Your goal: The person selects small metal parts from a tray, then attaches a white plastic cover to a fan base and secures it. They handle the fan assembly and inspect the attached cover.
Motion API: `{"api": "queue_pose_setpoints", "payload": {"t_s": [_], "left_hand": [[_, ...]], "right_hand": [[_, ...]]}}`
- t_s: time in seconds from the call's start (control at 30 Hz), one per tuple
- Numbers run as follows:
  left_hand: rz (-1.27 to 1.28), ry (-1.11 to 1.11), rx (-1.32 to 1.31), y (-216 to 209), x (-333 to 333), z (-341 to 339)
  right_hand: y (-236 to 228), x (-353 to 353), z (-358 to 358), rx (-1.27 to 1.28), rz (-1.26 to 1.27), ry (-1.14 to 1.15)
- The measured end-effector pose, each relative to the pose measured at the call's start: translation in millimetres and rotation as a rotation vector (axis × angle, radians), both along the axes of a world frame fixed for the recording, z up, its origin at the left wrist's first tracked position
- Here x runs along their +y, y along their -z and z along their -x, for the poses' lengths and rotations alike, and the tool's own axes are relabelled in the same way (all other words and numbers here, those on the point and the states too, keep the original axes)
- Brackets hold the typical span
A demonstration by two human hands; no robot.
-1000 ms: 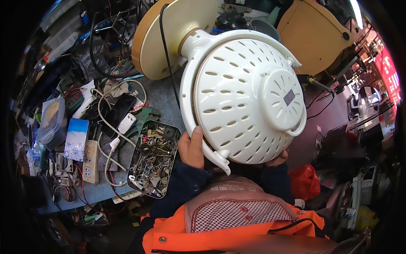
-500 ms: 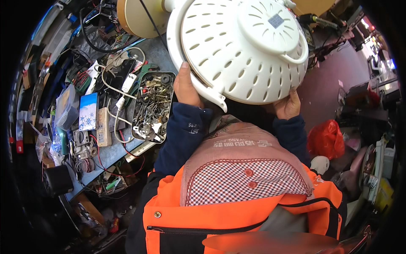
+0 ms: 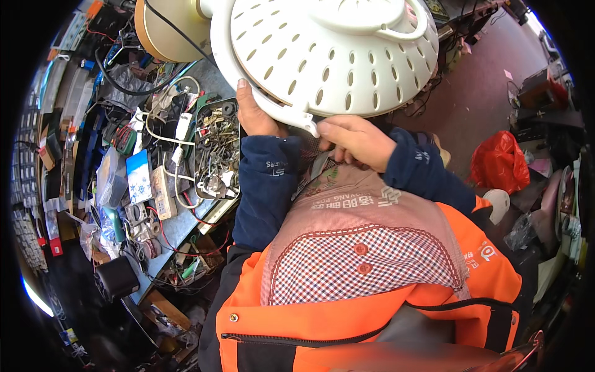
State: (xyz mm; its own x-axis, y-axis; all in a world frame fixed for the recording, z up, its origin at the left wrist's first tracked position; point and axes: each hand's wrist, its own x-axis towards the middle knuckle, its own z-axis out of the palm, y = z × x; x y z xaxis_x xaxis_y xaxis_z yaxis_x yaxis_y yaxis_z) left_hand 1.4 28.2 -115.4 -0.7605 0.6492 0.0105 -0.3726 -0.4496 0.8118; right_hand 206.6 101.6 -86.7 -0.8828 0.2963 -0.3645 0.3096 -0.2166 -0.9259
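A large white plastic dome-shaped housing [image 3: 338, 59] with rows of oval slots and a loop handle leans in front of me at the top. A white curved bracket [image 3: 224, 59] runs around its left side and ends in a small tab [image 3: 305, 120] at the lower edge. My left hand [image 3: 257, 115] is closed on the bracket, thumb on the outside, its other fingers mostly hidden behind. At the tab, my right hand [image 3: 361, 141] is closed with thumb and curled fingers against the tip. What lies under those fingers is hidden.
Left of the housing, a bench [image 3: 176, 234] carries a metal tray of screws and small parts [image 3: 217, 146], a white cable [image 3: 149, 127], a power strip [image 3: 163, 195] and a blue-and-white box [image 3: 139, 177]. A cream round object [image 3: 176, 31] stands behind. At right lies a red plastic bag [image 3: 501, 162].
My right hand has left the housing's lower right rim and come left to the bracket's tab. The housing sits further left and higher in view. My left hand keeps its hold.
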Motion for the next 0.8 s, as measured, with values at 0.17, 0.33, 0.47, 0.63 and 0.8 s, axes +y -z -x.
{"api": "queue_pose_setpoints", "payload": {"t_s": [0.17, 0.33, 0.47, 0.63, 0.8], "left_hand": [[0.039, -0.146, 0.022, 7.7, -0.7, 5.9], [-0.059, -0.211, -0.019, 4.0, 4.9, -3.5], [-0.086, -0.219, -0.022, 6.8, 3.3, -2.2], [-0.026, -0.216, 0.004, 12.1, 5.0, 1.2], [0.105, -0.078, 0.027, -5.6, -10.9, -3.3]], "right_hand": [[17.5, -24.2, 30.0, 0.091, 0.036, 0.179], [24.2, -33.4, 28.7, 0.157, 0.240, 0.335], [35.3, -32.9, 29.1, 0.206, 0.210, 0.336], [39.6, -32.2, 28.1, 0.224, 0.192, 0.331], [40.8, -34.9, 30.7, 0.224, 0.159, 0.347]]}}
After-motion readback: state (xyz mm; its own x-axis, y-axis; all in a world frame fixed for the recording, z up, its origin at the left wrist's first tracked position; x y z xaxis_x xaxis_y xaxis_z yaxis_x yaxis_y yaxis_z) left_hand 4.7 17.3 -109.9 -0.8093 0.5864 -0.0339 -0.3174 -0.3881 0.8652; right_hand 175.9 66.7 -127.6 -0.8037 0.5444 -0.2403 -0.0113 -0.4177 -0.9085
